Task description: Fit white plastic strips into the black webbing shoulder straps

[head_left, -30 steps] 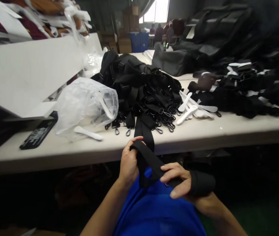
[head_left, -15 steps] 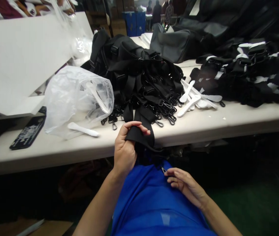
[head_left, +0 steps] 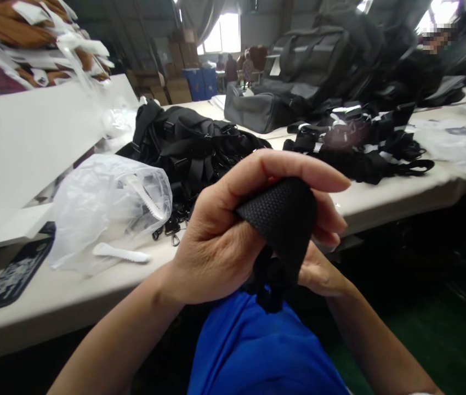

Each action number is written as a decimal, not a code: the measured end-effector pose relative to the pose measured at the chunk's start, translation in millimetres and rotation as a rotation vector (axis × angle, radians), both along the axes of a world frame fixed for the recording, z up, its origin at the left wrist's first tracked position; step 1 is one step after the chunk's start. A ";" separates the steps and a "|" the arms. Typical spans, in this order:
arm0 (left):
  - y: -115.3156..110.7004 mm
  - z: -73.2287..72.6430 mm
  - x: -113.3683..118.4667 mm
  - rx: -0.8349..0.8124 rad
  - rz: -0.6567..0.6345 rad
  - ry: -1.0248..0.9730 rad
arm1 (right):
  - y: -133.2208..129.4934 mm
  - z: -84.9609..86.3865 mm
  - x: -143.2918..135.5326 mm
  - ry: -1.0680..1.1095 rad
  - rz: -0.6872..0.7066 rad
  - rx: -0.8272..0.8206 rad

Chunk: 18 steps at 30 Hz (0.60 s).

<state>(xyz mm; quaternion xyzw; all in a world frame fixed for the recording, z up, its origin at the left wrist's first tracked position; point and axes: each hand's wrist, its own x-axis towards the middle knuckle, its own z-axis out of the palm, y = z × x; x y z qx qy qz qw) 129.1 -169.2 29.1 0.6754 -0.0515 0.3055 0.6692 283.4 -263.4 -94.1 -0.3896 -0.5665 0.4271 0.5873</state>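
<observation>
My left hand (head_left: 225, 241) is raised close to the camera, closed around a looped black webbing strap (head_left: 284, 216). The strap folds over between thumb and fingers and hangs down below them. Just behind it, my right hand (head_left: 321, 269) is at the strap's lower part; its fingers are mostly hidden. Beyond them, a heap of black straps (head_left: 192, 129) with metal snap hooks lies on the table, partly covered by my left hand. A white toothed plastic strip (head_left: 121, 253) rests by a clear plastic bag (head_left: 80, 203) holding similar strips.
A dark phone-shaped object (head_left: 15, 274) lies at the left of the cream-covered table (head_left: 93, 299), near a white board (head_left: 31, 159). Dark grey bags (head_left: 253, 107) and more black straps (head_left: 360, 137) with white pieces occupy the right. Blue boxes (head_left: 195, 82) and people are far behind.
My left hand has lifted the strap up toward the camera. My right hand, lower by a metal hook before, has come up behind the strap. The view has tilted upward.
</observation>
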 end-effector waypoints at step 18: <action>6.3 -4.5 16.2 0.124 -0.028 -0.009 | -27.9 -8.0 -15.0 0.049 -0.497 0.028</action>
